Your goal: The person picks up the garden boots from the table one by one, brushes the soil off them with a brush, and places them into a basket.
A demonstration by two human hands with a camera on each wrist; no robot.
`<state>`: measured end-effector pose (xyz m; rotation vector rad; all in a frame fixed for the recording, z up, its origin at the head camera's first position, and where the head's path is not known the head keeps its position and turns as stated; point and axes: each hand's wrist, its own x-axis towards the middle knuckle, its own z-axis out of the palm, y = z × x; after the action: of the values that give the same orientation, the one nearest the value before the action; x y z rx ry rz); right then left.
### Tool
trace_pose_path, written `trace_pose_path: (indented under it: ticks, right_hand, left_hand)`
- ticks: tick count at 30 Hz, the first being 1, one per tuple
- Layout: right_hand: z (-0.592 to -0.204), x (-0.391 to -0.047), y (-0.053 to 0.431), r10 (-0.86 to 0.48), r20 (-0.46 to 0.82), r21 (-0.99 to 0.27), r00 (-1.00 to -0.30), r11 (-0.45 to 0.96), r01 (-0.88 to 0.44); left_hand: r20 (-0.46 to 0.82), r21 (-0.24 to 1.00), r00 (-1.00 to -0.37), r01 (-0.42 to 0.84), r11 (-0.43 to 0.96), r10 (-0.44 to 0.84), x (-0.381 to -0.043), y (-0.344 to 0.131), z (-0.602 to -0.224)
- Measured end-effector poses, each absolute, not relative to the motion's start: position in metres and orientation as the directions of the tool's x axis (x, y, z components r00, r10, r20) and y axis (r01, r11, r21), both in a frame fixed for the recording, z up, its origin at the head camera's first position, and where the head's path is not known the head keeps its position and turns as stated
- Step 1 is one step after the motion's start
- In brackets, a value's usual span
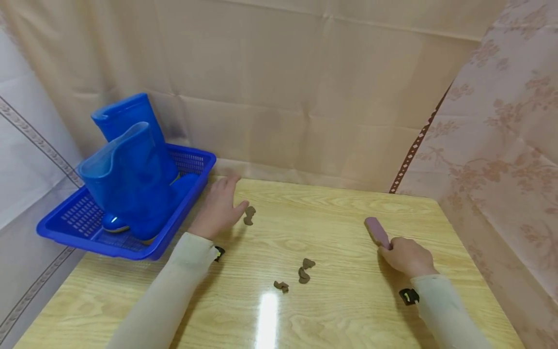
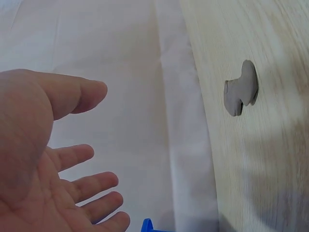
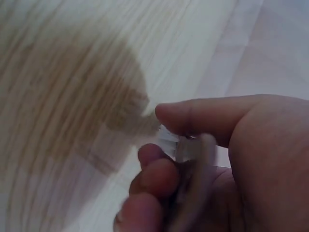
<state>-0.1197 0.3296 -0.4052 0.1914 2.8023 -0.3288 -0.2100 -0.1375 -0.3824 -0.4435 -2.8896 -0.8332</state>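
My right hand (image 1: pixel 410 257) grips the handle of a mauve brush (image 1: pixel 377 231) above the right side of the table; its head points away to the far left. White bristles (image 3: pixel 168 140) show past the thumb in the right wrist view. Between the blue basket and a clump of brown, mud-like pieces (image 1: pixel 249 215), my left hand (image 1: pixel 219 207) hovers with fingers spread and holds nothing. Those pieces (image 2: pixel 241 89) lie just past the thumb on the wood. More brown bits (image 1: pixel 303 271) and a smaller clump (image 1: pixel 281 286) lie near the middle front.
On the left stands a blue plastic basket (image 1: pixel 202 162) with a pair of blue rubber boots (image 1: pixel 131 179) in it, shafts upright. Beige cloth (image 1: pixel 283 97) hangs behind the wood-grain table (image 1: pixel 348 310), and patterned cloth (image 1: pixel 514 145) hangs along the right.
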Motion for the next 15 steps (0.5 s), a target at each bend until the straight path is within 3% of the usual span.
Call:
trace_pose_path:
  ticks: [10, 15]
  right_hand:
    - [-0.399, -0.117, 0.333, 0.086, -0.342, -0.214, -0.936, 0.962, 0.167]
    - [-0.39, -0.126, 0.33, 0.096, -0.206, -0.236, -0.974, 0.961, 0.144]
  left_hand:
    - [0.176, 0.536, -0.953, 0.303, 0.788, 0.246, -0.208, -0.129, -0.384]
    - [0.231, 0.528, -0.946, 0.318, 0.787, 0.227, -0.211, -0.128, -0.382]
